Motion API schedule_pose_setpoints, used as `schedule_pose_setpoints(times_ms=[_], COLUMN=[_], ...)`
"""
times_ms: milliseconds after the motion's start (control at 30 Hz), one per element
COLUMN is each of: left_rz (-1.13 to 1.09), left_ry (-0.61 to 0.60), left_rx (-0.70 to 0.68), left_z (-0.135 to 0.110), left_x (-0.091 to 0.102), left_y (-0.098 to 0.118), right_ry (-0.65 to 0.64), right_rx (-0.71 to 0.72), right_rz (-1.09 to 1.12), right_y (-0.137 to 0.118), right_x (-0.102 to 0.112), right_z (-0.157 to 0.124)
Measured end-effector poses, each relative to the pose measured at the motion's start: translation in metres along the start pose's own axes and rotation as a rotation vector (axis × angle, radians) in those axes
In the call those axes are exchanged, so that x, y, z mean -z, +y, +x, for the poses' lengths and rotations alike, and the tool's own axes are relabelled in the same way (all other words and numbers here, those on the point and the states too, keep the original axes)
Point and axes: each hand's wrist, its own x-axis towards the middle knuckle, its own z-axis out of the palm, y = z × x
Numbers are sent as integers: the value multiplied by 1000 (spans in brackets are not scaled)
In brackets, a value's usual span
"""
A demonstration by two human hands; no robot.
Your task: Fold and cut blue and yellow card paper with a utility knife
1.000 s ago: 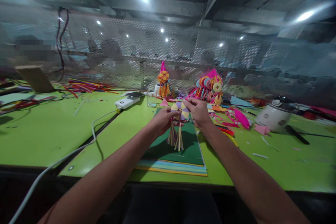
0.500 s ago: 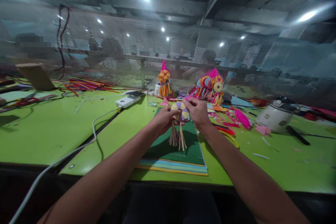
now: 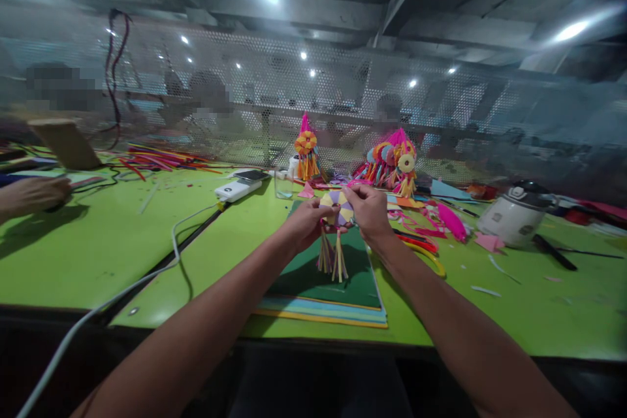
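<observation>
Holding yellow-and-purple disc (image 3: 345, 211) with pale hanging tassels (image 3: 339, 262) above green sheet (image 3: 358, 277), near side of counter (image 3: 142, 235). Pinching with left hand (image 3: 305, 222) at left edge and right hand (image 3: 371, 210) at upper right, both with fingers clamped on it.

The rosette (image 3: 345, 213) is between the person's left hand (image 3: 307, 223) and right hand (image 3: 369, 211), above a stack of sheets (image 3: 337, 290) on the table (image 3: 122, 241). Over to the right I see a kettle (image 3: 512, 215); back-left of the stack, a corded block (image 3: 238, 191). Behind are a glass (image 3: 283, 183) and, farther back, ornaments (image 3: 306, 143) before a mesh screen (image 3: 333, 88).
</observation>
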Motion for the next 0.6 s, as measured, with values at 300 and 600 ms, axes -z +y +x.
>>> schedule_pose_setpoints(times_ms=[300, 600], left_rz=[-57, -138], left_ry=[-68, -93], left_rx=[23, 20], left_z=[0, -1], left_x=[3, 3], left_y=[0, 1], right_ry=[-5, -12], right_rx=[-23, -19], right_rz=[24, 34], right_y=[-1, -2], right_x=[1, 2], right_z=[2, 2])
